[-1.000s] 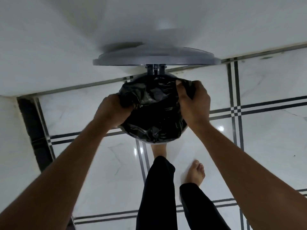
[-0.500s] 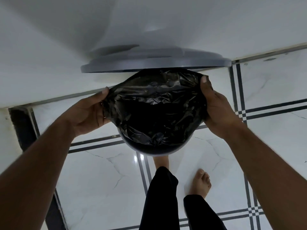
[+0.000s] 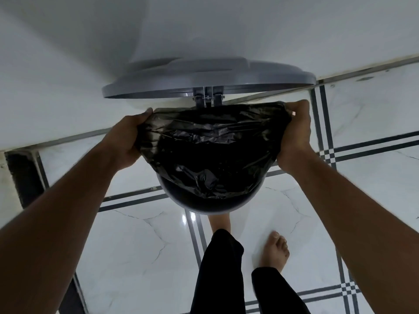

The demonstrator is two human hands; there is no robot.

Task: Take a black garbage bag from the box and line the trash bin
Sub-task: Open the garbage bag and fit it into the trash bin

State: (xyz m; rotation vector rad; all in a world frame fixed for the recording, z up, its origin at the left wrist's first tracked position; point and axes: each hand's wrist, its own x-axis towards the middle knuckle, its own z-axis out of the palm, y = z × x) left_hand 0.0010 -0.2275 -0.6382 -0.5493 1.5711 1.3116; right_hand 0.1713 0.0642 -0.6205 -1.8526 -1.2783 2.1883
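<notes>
A crinkled black garbage bag (image 3: pixel 210 155) is stretched wide over the mouth of a round grey trash bin (image 3: pixel 204 206). The bin's grey lid (image 3: pixel 204 80) stands raised on its hinge behind the bag. My left hand (image 3: pixel 125 139) grips the bag's left edge and my right hand (image 3: pixel 294 132) grips its right edge. Only the near rim of the bin shows below the bag; the rest of the rim is covered by plastic. The box is not in view.
A white wall (image 3: pixel 204 30) rises right behind the bin. The floor is glossy white tile (image 3: pixel 140 257) with dark stripe lines. My bare left foot (image 3: pixel 218 223) is at the bin's base, my right foot (image 3: pixel 274 250) beside it.
My hands have spread farther apart and pulled the bag's opening wider across the bin. The lid's hinge shows again above the bag.
</notes>
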